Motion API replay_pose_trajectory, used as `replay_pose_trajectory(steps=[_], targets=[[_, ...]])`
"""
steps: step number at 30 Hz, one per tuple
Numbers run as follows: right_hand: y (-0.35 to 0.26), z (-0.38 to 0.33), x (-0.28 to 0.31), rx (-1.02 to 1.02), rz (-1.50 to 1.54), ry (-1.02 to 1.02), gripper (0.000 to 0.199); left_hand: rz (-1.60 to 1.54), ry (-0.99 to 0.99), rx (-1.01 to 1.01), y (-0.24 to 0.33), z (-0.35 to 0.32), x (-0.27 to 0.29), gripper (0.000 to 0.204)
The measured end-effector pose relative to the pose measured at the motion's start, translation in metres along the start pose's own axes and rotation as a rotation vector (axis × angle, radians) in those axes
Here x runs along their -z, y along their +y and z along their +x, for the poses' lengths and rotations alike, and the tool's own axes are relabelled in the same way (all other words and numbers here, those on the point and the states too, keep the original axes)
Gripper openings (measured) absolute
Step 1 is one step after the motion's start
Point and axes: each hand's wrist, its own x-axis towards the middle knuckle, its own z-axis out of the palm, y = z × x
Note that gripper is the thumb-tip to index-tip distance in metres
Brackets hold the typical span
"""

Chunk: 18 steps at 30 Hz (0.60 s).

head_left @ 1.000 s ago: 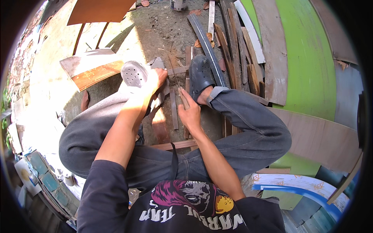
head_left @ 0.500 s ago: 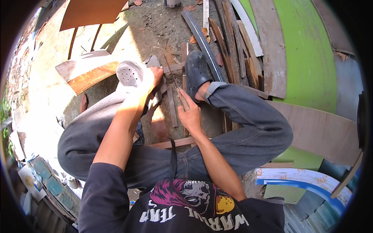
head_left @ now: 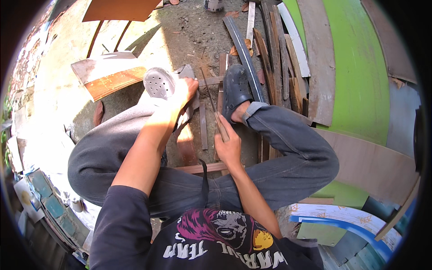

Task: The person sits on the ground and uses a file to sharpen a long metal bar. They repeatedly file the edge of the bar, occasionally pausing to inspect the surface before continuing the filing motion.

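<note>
Right grip: closed around thin-bladed tool.
Blade: was pointed toward 11 o'clock.
Left grip: was curled; contents could not be told.
Wood strip: was seen at left grip's 3 o'clock.

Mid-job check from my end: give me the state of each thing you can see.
Left hand: curled; whether it holds anything is unclear
Right hand: grip closed on the tool handle
Thin blade: exposed, pointing forward
Left shoe: worn, sunlit
Right shoe: worn, shaded
Right trouser cuff: rolled up
Green board: scuffed, partly covered
</note>
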Motion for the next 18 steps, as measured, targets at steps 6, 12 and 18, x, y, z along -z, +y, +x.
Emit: replay_pose_trajectory(steps=[6, 12, 18], targets=[[0.009, -0.035, 0.008, -0.014, 0.040, 0.047, 0.055, 0.121, 0.086, -0.119, -0.014, 0.009, -0.017, 0.014], [0.007, 0.016, -0.011, 0.039, 0.010, 0.028, 0.054, 0.296, 0.147, -0.207, -0.022, 0.002, -0.034, 0.013], [0.005, -0.050, 0.010, 0.026, 0.015, 0.037, 0.055, 0.503, 0.193, -0.284, -0.019, -0.010, -0.024, 0.013]])
